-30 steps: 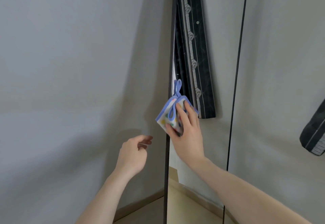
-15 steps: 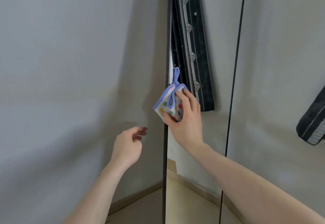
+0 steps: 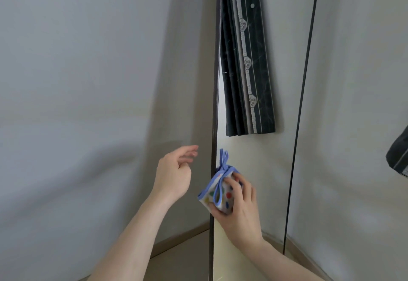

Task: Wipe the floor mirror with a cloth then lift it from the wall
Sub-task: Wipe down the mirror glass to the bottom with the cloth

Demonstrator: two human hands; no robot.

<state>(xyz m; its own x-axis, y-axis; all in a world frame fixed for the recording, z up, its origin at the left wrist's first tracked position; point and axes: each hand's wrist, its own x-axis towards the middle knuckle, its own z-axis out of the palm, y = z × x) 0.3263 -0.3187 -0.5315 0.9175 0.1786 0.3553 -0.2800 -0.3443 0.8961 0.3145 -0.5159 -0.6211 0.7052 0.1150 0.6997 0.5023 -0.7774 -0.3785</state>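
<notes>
Head view, setting: a tall floor mirror point(image 3: 260, 170) with a thin dark frame point(image 3: 213, 126) leaned against a pale grey wall point(image 3: 77, 71), its left edge running almost straight up the picture.
Mirror: the glass showed a light wall and a dark patterned curtain point(image 3: 247, 71) hanging at the top; a thin dark line point(image 3: 302, 104) crossed the glass further right.
Cloth: a small white cloth point(image 3: 217, 193) with coloured dots and blue trim was pressed against the glass low down, just right of the frame, with a blue loop sticking up from its top.
Right hand: the right hand point(image 3: 239, 205) gripped the cloth, fingers point(image 3: 236, 184) spread over its face and thumb under its lower edge, holding it on the mirror.
Left hand: the left hand point(image 3: 174, 172) hung open and empty just left of the frame, fingers loosely curled, not touching the mirror.
Floor: a strip of beige floor point(image 3: 187, 256) and a baseboard showed at the foot of the wall, between the two bare forearms.
Far right: a dark striped piece of fabric point(image 3: 398, 157) was cut off by the picture edge.
</notes>
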